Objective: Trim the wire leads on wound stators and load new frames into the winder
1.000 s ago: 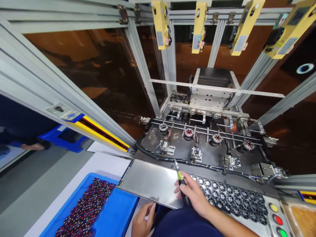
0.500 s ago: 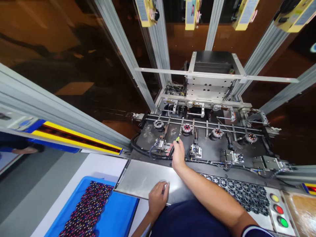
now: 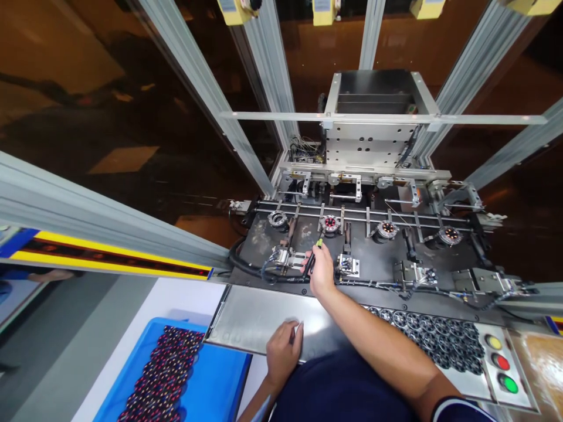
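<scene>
My right hand is closed around a slim black tool with a lime-green section, like a pen or screwdriver. The tool's far end is at the near edge of a round part with a red and black centre, seated in the second holder from the left. Whether it touches is too small to tell. On the bare metal plate at the front rests my left hand, its fingers curled in and thumb along them. What those fingers hold, if anything, is hidden.
An empty-centred ring holder sits left; two filled round holders sit right. A blue tray bears several dark red-flecked parts. Round black parts lie beside push buttons. Another person's hand shows far left.
My right hand and its tool have shifted slightly right, nearer the red-centred part. My left hand stays on the plate. The whole view has tilted a little downward.
</scene>
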A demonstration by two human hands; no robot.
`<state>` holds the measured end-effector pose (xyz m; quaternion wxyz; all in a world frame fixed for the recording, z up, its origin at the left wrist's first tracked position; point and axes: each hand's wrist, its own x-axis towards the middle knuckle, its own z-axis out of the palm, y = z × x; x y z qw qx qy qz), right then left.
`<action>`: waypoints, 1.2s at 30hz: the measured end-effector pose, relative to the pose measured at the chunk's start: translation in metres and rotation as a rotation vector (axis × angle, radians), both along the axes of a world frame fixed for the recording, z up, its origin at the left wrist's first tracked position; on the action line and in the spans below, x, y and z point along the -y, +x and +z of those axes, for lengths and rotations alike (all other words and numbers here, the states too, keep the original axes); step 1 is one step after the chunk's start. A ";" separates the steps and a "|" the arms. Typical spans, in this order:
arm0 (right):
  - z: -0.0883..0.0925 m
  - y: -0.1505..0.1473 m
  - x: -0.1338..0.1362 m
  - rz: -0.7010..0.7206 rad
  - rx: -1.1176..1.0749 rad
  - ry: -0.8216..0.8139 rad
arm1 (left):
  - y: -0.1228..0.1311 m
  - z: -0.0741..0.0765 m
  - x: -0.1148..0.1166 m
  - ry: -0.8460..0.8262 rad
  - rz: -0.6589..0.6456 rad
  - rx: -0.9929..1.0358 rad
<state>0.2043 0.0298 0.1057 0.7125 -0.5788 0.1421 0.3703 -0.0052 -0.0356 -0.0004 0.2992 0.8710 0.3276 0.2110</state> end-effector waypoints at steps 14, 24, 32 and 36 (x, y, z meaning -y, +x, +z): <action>0.029 -0.007 0.004 0.044 -0.022 0.099 | -0.002 -0.001 0.001 0.000 -0.012 -0.011; 0.114 0.020 0.148 0.408 0.085 0.074 | -0.001 0.004 -0.001 0.011 -0.008 -0.007; 0.058 0.083 0.145 0.066 0.099 -0.146 | -0.005 0.000 -0.002 0.035 -0.023 -0.020; 0.055 0.087 0.146 0.022 0.084 -0.135 | -0.006 0.000 -0.003 0.039 -0.021 -0.054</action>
